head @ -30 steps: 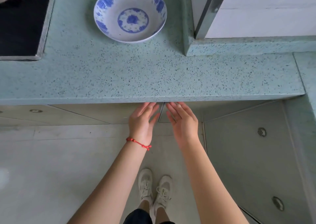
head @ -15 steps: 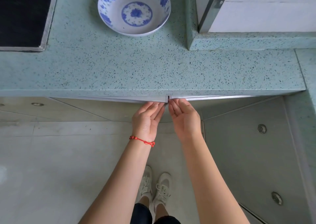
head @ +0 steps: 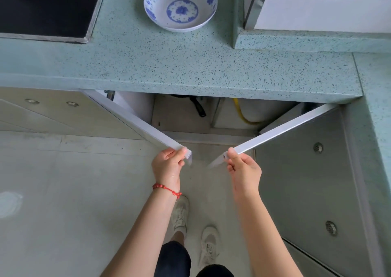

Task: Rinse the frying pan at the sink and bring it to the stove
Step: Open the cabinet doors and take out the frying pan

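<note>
Under the green speckled counter (head: 190, 69) a cabinet stands open. My left hand (head: 169, 166) grips the top edge of the left cabinet door (head: 139, 120). My right hand (head: 243, 171) grips the top edge of the right cabinet door (head: 281, 128). Both doors are swung out toward me. Inside the cabinet a black pan handle (head: 198, 108) sticks out from under the counter edge; the pan's body is hidden. The black stove top (head: 48, 12) lies at the far left on the counter.
A blue-and-white bowl (head: 181, 5) sits on the counter behind the cabinet. A yellow hose (head: 241, 113) runs inside the cabinet at the right. A counter section with metal panels (head: 306, 192) juts out at the right. My shoes (head: 194, 230) stand on the grey floor.
My hands went from touching the shut doors' top edges to gripping them. Both doors have swung open toward me, exposing the cabinet's inside and the black handle.
</note>
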### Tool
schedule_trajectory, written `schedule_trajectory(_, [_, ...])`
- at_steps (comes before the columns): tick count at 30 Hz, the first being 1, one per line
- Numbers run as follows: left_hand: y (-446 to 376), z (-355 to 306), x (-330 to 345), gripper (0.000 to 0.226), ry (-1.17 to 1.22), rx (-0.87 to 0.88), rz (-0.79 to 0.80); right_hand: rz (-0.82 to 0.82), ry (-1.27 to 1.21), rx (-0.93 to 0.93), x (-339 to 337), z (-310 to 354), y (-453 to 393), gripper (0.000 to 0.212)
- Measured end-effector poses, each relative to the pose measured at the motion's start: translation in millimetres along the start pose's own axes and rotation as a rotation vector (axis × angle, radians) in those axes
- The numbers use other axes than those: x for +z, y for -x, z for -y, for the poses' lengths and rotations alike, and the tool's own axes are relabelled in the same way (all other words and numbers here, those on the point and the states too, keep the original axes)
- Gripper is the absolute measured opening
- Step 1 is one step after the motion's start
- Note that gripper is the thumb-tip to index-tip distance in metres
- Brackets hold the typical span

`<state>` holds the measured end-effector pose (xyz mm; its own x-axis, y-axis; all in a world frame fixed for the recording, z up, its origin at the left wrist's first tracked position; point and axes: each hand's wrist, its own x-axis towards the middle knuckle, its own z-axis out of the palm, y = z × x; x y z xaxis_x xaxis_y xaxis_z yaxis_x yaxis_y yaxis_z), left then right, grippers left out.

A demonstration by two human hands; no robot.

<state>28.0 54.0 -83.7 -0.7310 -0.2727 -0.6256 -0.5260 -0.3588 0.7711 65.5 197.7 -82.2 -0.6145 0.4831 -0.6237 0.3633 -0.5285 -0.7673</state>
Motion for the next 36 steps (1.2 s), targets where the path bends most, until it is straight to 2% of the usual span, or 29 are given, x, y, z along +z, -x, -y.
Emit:
schedule_trajectory(6, [20, 3, -35, 0.029, -0.088, 0.107, -0.023, 0.014, 0.232, -0.042, -41, 2, 19, 0.029])
schedule_trajectory(12, [29, 3, -73, 0.021, -0.222, 0.161, -0.038, -0.026, 0.309, -0.062, -83, -1, 37, 0.031])
schedule_trajectory(17, [37, 1, -96, 0.010, -0.364, 0.230, -0.080, -0.107, 0.294, -0.092, -120, 0, 54, 0.014])
schedule_trajectory(19, [40, 0, -108, 0.012, -0.415, 0.263, -0.087, -0.145, 0.289, -0.104, -133, -1, 60, 0.011])
schedule_trajectory(29, [43, -9, -174, 0.018, -0.553, 0.346, -0.093, -0.404, 0.172, -0.171, -172, -5, 78, 0.020])
schedule_trajectory(36, [47, -19, -210, 0.019, -0.689, 0.344, -0.150, -0.495, 0.024, -0.202, -188, -5, 83, 0.030])
